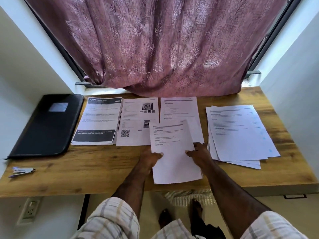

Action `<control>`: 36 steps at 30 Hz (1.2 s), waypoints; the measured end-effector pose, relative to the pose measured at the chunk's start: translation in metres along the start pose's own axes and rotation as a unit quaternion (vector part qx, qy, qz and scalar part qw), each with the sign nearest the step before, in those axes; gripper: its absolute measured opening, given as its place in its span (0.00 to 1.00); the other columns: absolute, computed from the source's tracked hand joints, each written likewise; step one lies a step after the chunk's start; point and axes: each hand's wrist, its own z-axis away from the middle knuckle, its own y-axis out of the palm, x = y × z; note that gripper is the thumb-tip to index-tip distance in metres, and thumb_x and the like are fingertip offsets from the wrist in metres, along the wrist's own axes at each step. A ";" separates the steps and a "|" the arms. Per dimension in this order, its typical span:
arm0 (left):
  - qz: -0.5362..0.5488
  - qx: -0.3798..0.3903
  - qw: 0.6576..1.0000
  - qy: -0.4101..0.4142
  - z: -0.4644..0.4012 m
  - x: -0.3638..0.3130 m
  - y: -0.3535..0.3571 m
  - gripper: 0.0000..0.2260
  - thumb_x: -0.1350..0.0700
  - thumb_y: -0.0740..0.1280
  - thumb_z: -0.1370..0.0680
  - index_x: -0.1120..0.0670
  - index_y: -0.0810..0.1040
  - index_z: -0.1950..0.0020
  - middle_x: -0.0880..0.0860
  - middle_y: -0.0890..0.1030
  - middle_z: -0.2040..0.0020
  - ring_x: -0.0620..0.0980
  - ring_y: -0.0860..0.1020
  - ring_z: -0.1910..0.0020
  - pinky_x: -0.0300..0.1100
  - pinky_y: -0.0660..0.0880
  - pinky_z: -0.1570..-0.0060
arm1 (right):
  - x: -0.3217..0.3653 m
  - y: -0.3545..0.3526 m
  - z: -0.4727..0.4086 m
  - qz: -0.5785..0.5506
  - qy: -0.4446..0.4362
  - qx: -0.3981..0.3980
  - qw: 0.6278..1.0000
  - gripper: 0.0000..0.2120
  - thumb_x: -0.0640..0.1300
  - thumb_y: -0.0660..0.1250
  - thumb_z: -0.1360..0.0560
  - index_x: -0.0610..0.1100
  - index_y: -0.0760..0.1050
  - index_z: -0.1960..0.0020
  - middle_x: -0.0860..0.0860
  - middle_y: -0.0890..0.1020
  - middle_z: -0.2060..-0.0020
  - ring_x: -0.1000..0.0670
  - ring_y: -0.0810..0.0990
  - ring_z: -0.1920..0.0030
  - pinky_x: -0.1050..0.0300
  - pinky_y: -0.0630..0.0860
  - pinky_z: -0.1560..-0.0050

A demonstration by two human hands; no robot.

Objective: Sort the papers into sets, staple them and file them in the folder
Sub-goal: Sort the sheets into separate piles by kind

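Observation:
I hold a printed white sheet [172, 152] over the desk's front middle. My left hand [150, 160] pinches its left edge, thumb on top. My right hand [198, 152] pinches its right edge. Behind it lie three paper piles in a row: one with a black "3675" header [98, 121], one with photos and a QR code [136, 121], and one of plain text [179, 109]. A loose, fanned stack of sheets [240, 133] lies at the right. The shut black folder [46, 126] lies at the left, with the stapler [22, 171] near the front left edge.
The wooden desk [103, 166] fills an alcove between white walls. A purple curtain [155, 49] hangs down to its back edge. A wall socket [31, 210] sits under the desk at left. My feet [181, 216] show on the floor below.

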 end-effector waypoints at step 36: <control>-0.150 -0.049 0.988 0.002 0.009 -0.009 -0.024 0.20 0.60 0.82 0.27 0.57 0.83 0.36 0.56 0.85 0.38 0.52 0.81 0.48 0.41 0.77 0.50 | 0.010 0.018 -0.014 0.058 0.028 0.024 0.998 0.16 0.42 0.79 0.25 0.39 0.80 0.40 0.43 0.84 0.43 0.39 0.85 0.46 0.42 0.84 0.43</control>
